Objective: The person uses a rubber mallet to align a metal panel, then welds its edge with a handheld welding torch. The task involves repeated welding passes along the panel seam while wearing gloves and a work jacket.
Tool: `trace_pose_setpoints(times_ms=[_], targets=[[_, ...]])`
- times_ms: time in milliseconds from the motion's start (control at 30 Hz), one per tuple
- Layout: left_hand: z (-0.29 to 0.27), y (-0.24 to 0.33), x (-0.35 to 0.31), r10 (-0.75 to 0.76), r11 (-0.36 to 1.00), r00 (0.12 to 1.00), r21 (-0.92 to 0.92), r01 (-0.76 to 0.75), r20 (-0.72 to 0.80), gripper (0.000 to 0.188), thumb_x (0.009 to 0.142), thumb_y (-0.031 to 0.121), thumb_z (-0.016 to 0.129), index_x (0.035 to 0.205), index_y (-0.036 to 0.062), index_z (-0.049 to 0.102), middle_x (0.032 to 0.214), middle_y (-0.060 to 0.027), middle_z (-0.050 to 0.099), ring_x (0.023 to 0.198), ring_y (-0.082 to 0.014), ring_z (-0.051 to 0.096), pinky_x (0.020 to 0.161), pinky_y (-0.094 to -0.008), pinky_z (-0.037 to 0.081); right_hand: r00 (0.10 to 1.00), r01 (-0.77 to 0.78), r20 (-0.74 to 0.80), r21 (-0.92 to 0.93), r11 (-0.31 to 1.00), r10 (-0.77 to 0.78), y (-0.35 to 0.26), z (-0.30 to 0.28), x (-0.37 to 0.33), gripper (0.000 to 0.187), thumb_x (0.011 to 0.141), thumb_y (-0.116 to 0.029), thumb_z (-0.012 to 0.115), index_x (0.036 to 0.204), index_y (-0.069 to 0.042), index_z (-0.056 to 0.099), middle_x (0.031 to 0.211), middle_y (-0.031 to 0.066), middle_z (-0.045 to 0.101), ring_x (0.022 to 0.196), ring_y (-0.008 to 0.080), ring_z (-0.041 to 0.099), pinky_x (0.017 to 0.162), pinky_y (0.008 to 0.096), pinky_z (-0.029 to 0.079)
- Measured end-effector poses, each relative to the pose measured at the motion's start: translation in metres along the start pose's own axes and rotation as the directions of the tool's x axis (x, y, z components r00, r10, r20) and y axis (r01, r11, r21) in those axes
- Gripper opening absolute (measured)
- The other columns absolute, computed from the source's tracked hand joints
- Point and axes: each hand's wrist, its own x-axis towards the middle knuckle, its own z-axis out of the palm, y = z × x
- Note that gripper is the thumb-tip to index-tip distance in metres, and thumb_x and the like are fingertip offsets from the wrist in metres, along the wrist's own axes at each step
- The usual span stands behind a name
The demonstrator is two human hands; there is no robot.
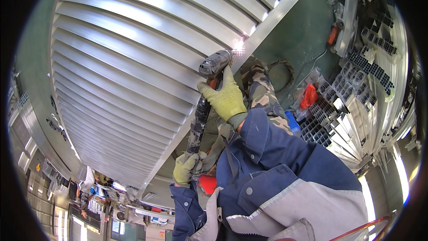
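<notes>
My right hand, in a yellow-green work glove, wraps round the upper part of a black, drill-shaped power tool. Its thumb and fingers sit just behind the tool's grey-black head. My left hand, gloved alike, grips the lower end of the tool's long, tape-wrapped handle. The tool's tip points at the frame edge of a large silver louvred metal panel. A bright white-pink glow hides the point of contact, where a slat meets the frame; whether it is sparks or a lamp I cannot tell.
Beneath the panel's edge are legs in camouflage trousers. Stacked metal profiles fill the right side, with a red bag beside them. An orange-handled tool lies farther off. Cluttered benches stand at the lower left, near another person.
</notes>
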Motion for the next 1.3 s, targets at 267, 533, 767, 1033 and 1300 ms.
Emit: trace_pose_setpoints(times_ms=[267, 533, 767, 1033, 1300], targets=[[-0.001, -0.017, -0.006, 0.089, 0.996, 0.996, 0.0, -0.09, -0.015, 0.05, 0.111, 0.039, 0.075, 0.122, -0.0091, 0.078, 0.072, -0.0022, 0.063, 0.057, -0.0078, 0.052, 0.056, -0.0271, 0.041, 0.997, 0.071, -0.021, 0.039, 0.997, -0.071, -0.011, -0.004, -0.019, 0.108, 0.091, -0.054, 0.088, 0.165, 0.007, 0.039, 0.134, 0.0321, 0.075, 0.12, 0.048, 0.076, 0.102, 0.0498, 0.06], [0.028, -0.025, -0.029, 0.178, 0.982, 0.981, 0.075, -0.172, -0.078, 0.052, 0.109, 0.042, 0.078, 0.124, -0.0083, 0.078, 0.076, -0.0015, 0.067, 0.063, -0.0077, 0.056, 0.06, -0.0253, 0.044, 0.984, 0.18, -0.005, 0.044, 0.983, -0.18, -0.028, -0.015, -0.038, 0.101, 0.092, -0.05, 0.088, 0.164, 0.003, 0.043, 0.128, 0.0303, 0.077, 0.12, 0.0486, 0.076, 0.104, 0.0505, 0.059], [0.086, -0.008, -0.047, 0.199, 0.98, 0.964, 0.036, -0.196, -0.176, 0.038, 0.111, 0.027, 0.076, 0.127, -0.0077, 0.079, 0.085, -0.0003, 0.069, 0.071, -0.0081, 0.06, 0.067, -0.0251, 0.047, 0.972, 0.203, 0.094, 0.114, 0.972, -0.214, -0.054, -0.04, -0.036, 0.093, 0.094, -0.043, 0.089, 0.166, -0.001, 0.046, 0.14, 0.0248, 0.075, 0.124, 0.0374, 0.076, 0.107, 0.042, 0.058], [0.101, -0.007, -0.054, 0.267, 0.954, 0.956, 0.171, -0.245, -0.118, 0.038, 0.111, 0.03, 0.077, 0.128, -0.0047, 0.078, 0.085, -0.0006, 0.068, 0.072, -0.0107, 0.061, 0.067, -0.0276, 0.048, 0.961, 0.273, -0.022, 0.212, 0.938, -0.275, -0.051, -0.056, -0.035, 0.104, 0.089, -0.059, 0.09, 0.166, -0.003, 0.047, 0.141, 0.0241, 0.075, 0.128, 0.0422, 0.075, 0.11, 0.0454, 0.057], [0.083, -0.006, -0.046, 0.302, 0.931, 0.953, 0.215, -0.295, 0.001, 0.026, 0.108, 0.024, 0.081, 0.117, 0.0007, 0.075, 0.09, 0.0009, 0.07, 0.08, -0.0106, 0.063, 0.075, -0.0296, 0.05, 0.922, 0.364, -0.261, 0.328, 0.872, -0.287, -0.028, -0.057, -0.044, 0.063, 0.095, -0.035, 0.091, 0.145, -0.005, 0.064, 0.119, 0.0118, 0.078, 0.102, 0.0215, 0.073, 0.093, 0.0386, 0.06]])
